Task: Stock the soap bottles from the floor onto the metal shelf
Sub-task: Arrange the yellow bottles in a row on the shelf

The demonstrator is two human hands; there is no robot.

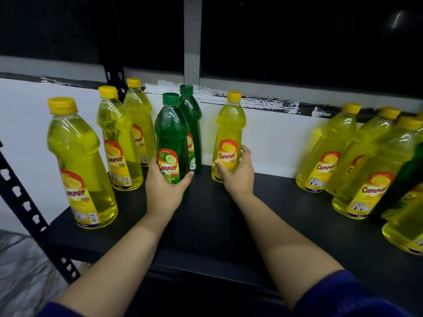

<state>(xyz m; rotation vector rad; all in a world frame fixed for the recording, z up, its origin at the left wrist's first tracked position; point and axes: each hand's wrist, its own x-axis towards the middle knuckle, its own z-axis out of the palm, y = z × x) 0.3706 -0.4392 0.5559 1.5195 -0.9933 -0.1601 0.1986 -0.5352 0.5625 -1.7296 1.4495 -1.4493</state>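
My left hand (165,187) grips the base of a green lime soap bottle (171,131), which stands upright on the black metal shelf (215,227). A second green bottle (191,115) stands right behind it. My right hand (238,175) wraps the lower part of a yellow lemon soap bottle (229,131), upright near the back of the shelf. Three yellow bottles (75,156) stand in a row to the left. Both forearms reach over the shelf's front edge.
Several yellow bottles (329,152) crowd the right end of the shelf, with a dark green one (402,186) among them. A perforated black upright (25,202) frames the left side. A white wall and dark window lie behind. Bare shelf shows between my arms.
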